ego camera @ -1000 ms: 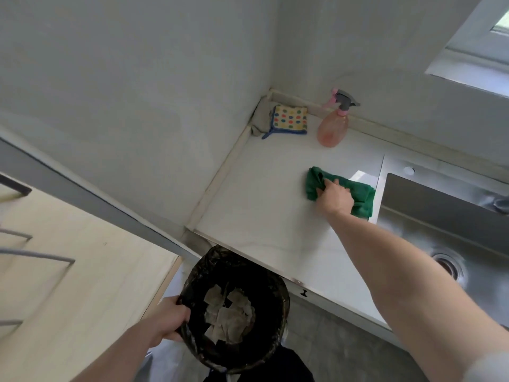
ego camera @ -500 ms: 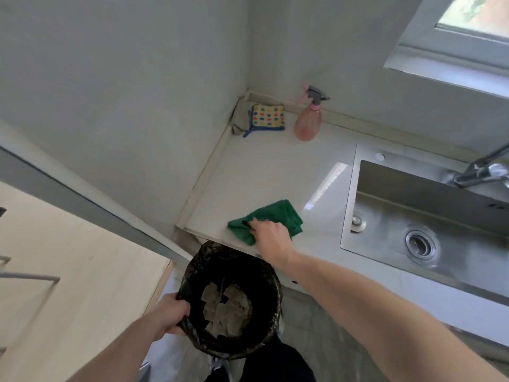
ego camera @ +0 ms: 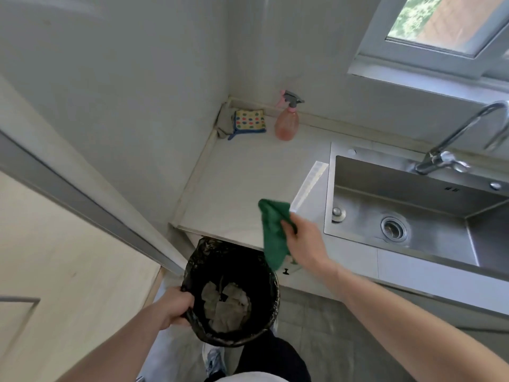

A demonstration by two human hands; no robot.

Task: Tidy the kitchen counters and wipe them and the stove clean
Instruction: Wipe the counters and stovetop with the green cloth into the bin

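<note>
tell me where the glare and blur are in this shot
Head view: a bright strip of glare lies on the counter beside the sink, lit from the window; the green cloth in the right hand looks motion-smeared; wide-angle distortion bends the wall edges; the bin interior is dark.

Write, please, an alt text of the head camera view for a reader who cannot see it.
The right hand holds a green cloth above the front edge of a pale kitchen counter, while the left hand grips the rim of a black-lined trash bin below. A pink spray bottle and a dotted sponge stand near the corner; a steel sink lies right.
</note>
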